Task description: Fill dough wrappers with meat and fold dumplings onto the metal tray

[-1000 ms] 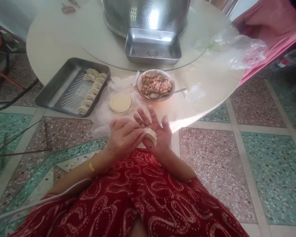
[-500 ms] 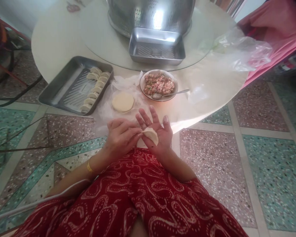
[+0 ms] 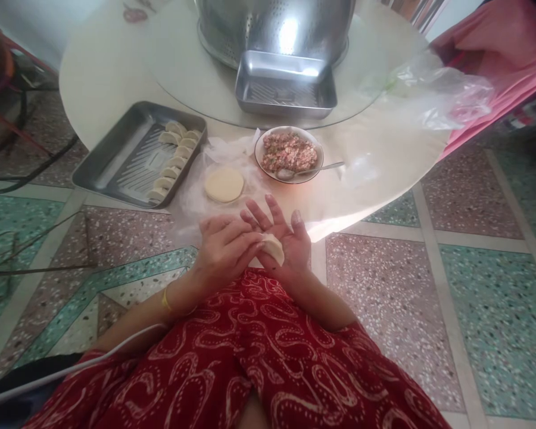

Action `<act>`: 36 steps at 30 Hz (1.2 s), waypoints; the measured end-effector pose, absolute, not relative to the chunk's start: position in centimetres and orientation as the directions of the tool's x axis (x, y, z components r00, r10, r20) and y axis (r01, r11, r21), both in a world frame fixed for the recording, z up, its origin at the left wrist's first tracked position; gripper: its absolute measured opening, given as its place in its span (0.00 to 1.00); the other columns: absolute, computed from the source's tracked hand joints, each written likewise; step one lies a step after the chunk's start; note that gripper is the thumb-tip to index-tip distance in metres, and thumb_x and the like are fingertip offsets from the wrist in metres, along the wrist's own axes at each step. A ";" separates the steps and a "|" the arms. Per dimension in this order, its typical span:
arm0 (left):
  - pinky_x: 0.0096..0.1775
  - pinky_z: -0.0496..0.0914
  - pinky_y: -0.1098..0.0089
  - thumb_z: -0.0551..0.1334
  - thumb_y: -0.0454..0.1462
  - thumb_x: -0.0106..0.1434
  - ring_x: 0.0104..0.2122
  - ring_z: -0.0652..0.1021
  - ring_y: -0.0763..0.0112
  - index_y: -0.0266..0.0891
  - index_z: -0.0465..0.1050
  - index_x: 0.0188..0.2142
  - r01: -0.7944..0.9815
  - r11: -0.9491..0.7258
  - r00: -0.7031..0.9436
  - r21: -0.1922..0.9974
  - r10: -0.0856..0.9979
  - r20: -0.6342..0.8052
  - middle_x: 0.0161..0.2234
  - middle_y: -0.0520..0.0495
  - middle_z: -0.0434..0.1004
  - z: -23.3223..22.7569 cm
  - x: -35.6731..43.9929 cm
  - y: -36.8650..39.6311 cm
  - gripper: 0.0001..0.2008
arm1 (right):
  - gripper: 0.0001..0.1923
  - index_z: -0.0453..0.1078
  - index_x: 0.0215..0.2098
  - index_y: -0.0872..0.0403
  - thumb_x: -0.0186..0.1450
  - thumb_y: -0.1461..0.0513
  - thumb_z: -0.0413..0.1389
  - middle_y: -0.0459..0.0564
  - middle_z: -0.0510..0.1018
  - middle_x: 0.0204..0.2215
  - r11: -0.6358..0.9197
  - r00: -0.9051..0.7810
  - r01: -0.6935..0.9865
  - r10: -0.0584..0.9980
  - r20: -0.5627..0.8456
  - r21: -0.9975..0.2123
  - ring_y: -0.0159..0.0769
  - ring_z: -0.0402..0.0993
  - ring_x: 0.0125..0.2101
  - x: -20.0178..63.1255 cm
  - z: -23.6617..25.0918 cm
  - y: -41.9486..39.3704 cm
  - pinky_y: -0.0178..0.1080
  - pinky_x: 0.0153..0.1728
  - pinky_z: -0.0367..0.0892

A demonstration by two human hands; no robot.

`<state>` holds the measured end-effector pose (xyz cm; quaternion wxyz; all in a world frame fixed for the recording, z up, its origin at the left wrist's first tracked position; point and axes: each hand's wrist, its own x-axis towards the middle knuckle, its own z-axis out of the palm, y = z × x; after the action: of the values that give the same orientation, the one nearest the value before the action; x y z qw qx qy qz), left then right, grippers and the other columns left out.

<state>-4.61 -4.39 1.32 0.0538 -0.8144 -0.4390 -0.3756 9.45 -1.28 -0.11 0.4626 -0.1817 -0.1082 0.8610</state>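
Note:
A folded dumpling [image 3: 274, 247] lies in the palm of my right hand [image 3: 286, 244], whose fingers are spread upward. My left hand [image 3: 226, 247] pinches the dumpling's left edge with its fingertips. Both hands hover above my lap in red patterned cloth, just off the near edge of the round table [image 3: 102, 71]. A stack of round dough wrappers [image 3: 224, 184] rests on plastic sheet right beyond my hands. Past it stands a bowl of minced filling [image 3: 289, 153] with a spoon [image 3: 310, 170] in it.
A metal tray [image 3: 116, 161] at the left holds a row of several finished dumplings [image 3: 173, 159]. A second metal tray [image 3: 286, 89] and a large perforated steel pot [image 3: 274, 24] sit on the glass turntable. Crumpled clear plastic [image 3: 433, 89] lies at right. Cables run over the tiled floor at left.
My left fingertips have worked along the dumpling's edge, and my right fingers have curled in slightly. The view has shifted a little.

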 end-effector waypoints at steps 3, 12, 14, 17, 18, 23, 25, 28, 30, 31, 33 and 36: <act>0.37 0.64 0.62 0.66 0.34 0.63 0.34 0.72 0.66 0.41 0.72 0.35 0.780 -0.605 0.357 0.161 0.641 0.680 0.32 0.51 0.79 1.5 -4.5 -4.7 0.03 | 0.24 0.69 0.50 0.45 0.67 0.45 0.41 0.49 0.79 0.49 -0.556 -0.515 -0.757 0.831 -0.211 -0.342 0.39 0.74 0.49 9.5 -0.1 -1.3 0.45 0.48 0.70; 0.39 0.68 0.63 0.66 0.38 0.64 0.35 0.75 0.66 0.43 0.74 0.42 0.751 -0.624 0.392 0.217 0.685 0.614 0.34 0.50 0.79 2.9 -5.0 -4.9 0.07 | 0.25 0.69 0.51 0.46 0.66 0.45 0.42 0.50 0.80 0.49 -0.603 -0.575 -0.722 0.796 -0.191 -0.339 0.38 0.75 0.48 9.6 -0.1 -1.3 0.46 0.48 0.72; 0.39 0.69 0.62 0.65 0.36 0.64 0.36 0.76 0.65 0.42 0.74 0.40 0.733 -0.639 0.408 0.234 0.687 0.601 0.34 0.49 0.79 2.8 -4.9 -4.6 0.05 | 0.25 0.69 0.51 0.46 0.66 0.45 0.43 0.51 0.80 0.49 -0.623 -0.598 -0.710 0.780 -0.187 -0.329 0.39 0.75 0.48 9.6 -0.1 -1.3 0.45 0.46 0.73; 0.38 0.69 0.62 0.64 0.34 0.64 0.36 0.75 0.66 0.41 0.73 0.36 0.727 -0.649 0.428 0.223 0.683 0.592 0.33 0.49 0.79 2.5 -4.8 -4.5 0.01 | 0.25 0.70 0.50 0.47 0.65 0.45 0.44 0.51 0.81 0.48 -0.641 -0.613 -0.710 0.767 -0.191 -0.293 0.38 0.76 0.46 9.6 0.0 -1.3 0.42 0.43 0.75; 0.38 0.68 0.62 0.65 0.34 0.63 0.35 0.75 0.66 0.41 0.73 0.35 0.734 -0.648 0.432 0.204 0.677 0.596 0.33 0.50 0.78 2.5 -4.7 -4.5 0.02 | 0.25 0.70 0.50 0.48 0.65 0.45 0.44 0.51 0.81 0.47 -0.643 -0.613 -0.712 0.765 -0.197 -0.283 0.37 0.76 0.46 9.6 0.0 -1.3 0.41 0.43 0.75; 0.39 0.70 0.62 0.65 0.35 0.64 0.36 0.75 0.65 0.42 0.72 0.41 0.723 -0.660 0.448 0.203 0.673 0.589 0.35 0.50 0.79 3.0 -5.0 -4.7 0.06 | 0.25 0.70 0.51 0.48 0.67 0.46 0.42 0.50 0.81 0.48 -0.663 -0.644 -0.696 0.746 -0.168 -0.275 0.36 0.76 0.45 9.7 0.0 -1.2 0.40 0.43 0.76; 0.39 0.71 0.62 0.66 0.37 0.64 0.36 0.75 0.65 0.41 0.72 0.43 0.712 -0.669 0.462 0.214 0.676 0.574 0.35 0.48 0.79 3.3 -5.1 -4.5 0.09 | 0.25 0.69 0.52 0.48 0.67 0.47 0.40 0.50 0.80 0.49 -0.674 -0.665 -0.684 0.733 -0.139 -0.279 0.36 0.77 0.43 9.7 -0.1 -1.2 0.41 0.40 0.78; 0.38 0.70 0.62 0.65 0.38 0.64 0.36 0.75 0.65 0.43 0.72 0.42 0.690 -0.692 0.502 0.212 0.669 0.548 0.35 0.49 0.78 3.6 -5.1 -4.1 0.07 | 0.25 0.70 0.52 0.47 0.67 0.47 0.42 0.50 0.78 0.50 -0.692 -0.690 -0.661 0.713 -0.128 -0.290 0.36 0.77 0.37 9.8 -0.2 -1.2 0.40 0.33 0.79; 0.38 0.69 0.62 0.64 0.38 0.65 0.36 0.75 0.65 0.43 0.73 0.40 0.678 -0.705 0.527 0.206 0.662 0.533 0.34 0.50 0.78 3.6 -5.1 -3.9 0.04 | 0.24 0.70 0.51 0.47 0.65 0.46 0.46 0.51 0.78 0.49 -0.702 -0.697 -0.650 0.704 -0.139 -0.291 0.36 0.77 0.35 9.7 -0.3 -1.2 0.40 0.32 0.79; 0.38 0.69 0.62 0.64 0.37 0.65 0.36 0.75 0.65 0.43 0.73 0.39 0.674 -0.712 0.536 0.196 0.654 0.534 0.33 0.50 0.78 3.6 -5.0 -3.9 0.03 | 0.23 0.70 0.50 0.47 0.65 0.46 0.47 0.51 0.78 0.49 -0.705 -0.698 -0.647 0.701 -0.147 -0.290 0.36 0.77 0.36 9.7 -0.3 -1.2 0.41 0.32 0.79; 0.37 0.68 0.63 0.63 0.37 0.66 0.35 0.74 0.65 0.43 0.73 0.37 0.675 -0.718 0.545 0.171 0.641 0.540 0.32 0.51 0.78 3.4 -5.0 -4.0 0.01 | 0.23 0.70 0.50 0.47 0.64 0.46 0.48 0.51 0.78 0.49 -0.708 -0.695 -0.646 0.700 -0.164 -0.287 0.37 0.77 0.38 9.7 -0.4 -1.2 0.41 0.32 0.79; 0.38 0.67 0.64 0.61 0.38 0.67 0.36 0.75 0.66 0.45 0.74 0.38 0.707 -0.687 0.534 0.168 0.674 0.510 0.33 0.53 0.79 3.4 -5.1 -4.2 0.03 | 0.24 0.70 0.51 0.48 0.65 0.45 0.47 0.51 0.78 0.49 -0.710 -0.695 -0.643 0.698 -0.173 -0.285 0.38 0.77 0.38 9.7 -0.4 -1.1 0.40 0.32 0.79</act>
<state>-5.07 -4.17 3.39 0.0296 -0.8753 -0.3946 -0.2781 9.69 -1.13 -0.44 0.3666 -0.1353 -0.1018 0.9149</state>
